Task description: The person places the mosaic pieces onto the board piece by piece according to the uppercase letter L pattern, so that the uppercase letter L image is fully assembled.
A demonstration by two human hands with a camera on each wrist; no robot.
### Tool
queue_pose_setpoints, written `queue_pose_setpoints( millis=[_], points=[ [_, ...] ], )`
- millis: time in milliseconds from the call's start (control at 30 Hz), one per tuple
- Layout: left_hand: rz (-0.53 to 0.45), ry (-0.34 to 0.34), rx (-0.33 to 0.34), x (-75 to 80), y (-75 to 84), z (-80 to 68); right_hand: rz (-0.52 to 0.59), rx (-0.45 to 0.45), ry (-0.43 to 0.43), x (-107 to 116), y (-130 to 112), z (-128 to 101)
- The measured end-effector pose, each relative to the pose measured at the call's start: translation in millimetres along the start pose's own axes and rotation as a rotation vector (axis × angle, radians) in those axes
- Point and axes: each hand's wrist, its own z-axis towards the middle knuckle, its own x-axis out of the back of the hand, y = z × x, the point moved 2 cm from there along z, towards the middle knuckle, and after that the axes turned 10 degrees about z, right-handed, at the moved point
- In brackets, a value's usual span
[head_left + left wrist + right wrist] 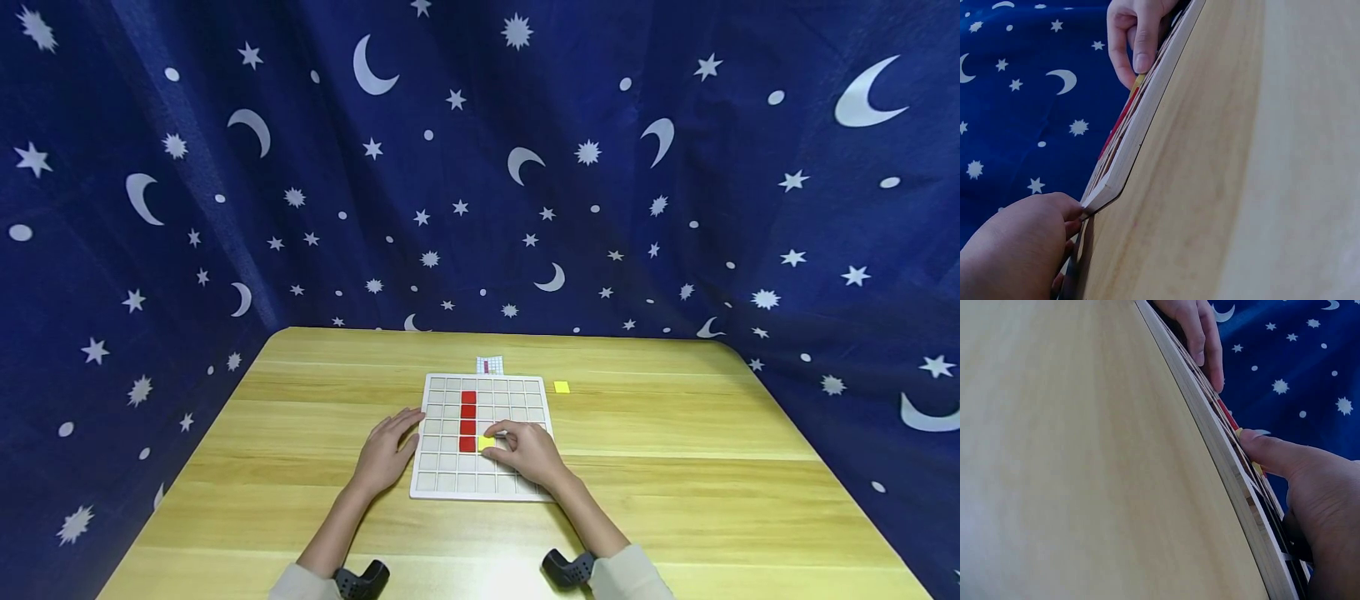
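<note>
A white gridded board point(446, 482) lies on the table, with several red square tiles point(468, 427) in one column of its cells. My right hand point(531, 452) pinches a yellow square tile point(486, 444) between thumb and forefinger, at the cell just right of the lowest red tile. Seen from the right wrist, the thumb point(1266, 449) presses on the yellow tile close to the board's surface. Along the board's left edge rests my left hand point(385, 454), its fingers extended and touching the rim.
Another yellow tile point(562, 387) lies on the wooden table point(675, 467), right of the board's far corner. Behind the board is a small card point(490, 365) printed with a grid and a dark red bar. A blue curtain point(480, 183) with moons and stars hangs around the table.
</note>
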Motion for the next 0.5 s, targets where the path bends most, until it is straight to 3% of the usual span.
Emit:
queue_pose_setpoints(
  millis=[500],
  points=[
    [0.004,0.016,-0.011,-1.6,0.0,-0.7,0.019,0.007,0.001,0.4,0.1,-0.4]
  ],
)
